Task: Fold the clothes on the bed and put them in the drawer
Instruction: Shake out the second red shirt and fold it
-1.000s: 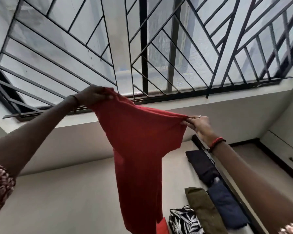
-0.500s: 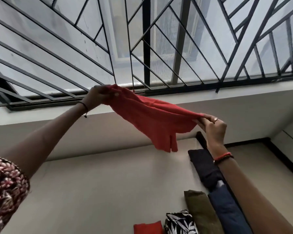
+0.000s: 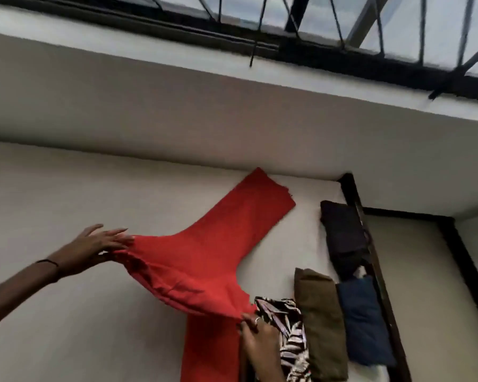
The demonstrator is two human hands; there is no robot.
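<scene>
A pair of red trousers [image 3: 202,260] lies spread on the pale bed sheet [image 3: 66,326], one leg stretching toward the wall, the other running down to the bottom edge. My left hand [image 3: 94,248] holds the waistband's left end, thumb under the cloth and fingers stretched out. My right hand [image 3: 255,337] pinches the waistband's right end, just above the sheet. The waist part is still slightly lifted between both hands.
Folded clothes line the bed's right side: a black-and-white patterned piece [image 3: 290,340], an olive one [image 3: 322,321], a navy one [image 3: 363,323] and a black one [image 3: 342,232]. A dark bed frame edge [image 3: 381,285] and a barred window [image 3: 342,20] border the space.
Both hands came down from window height to the bed. The red trousers, held up in the air before, now lie spread on the sheet. The view tilted downward.
</scene>
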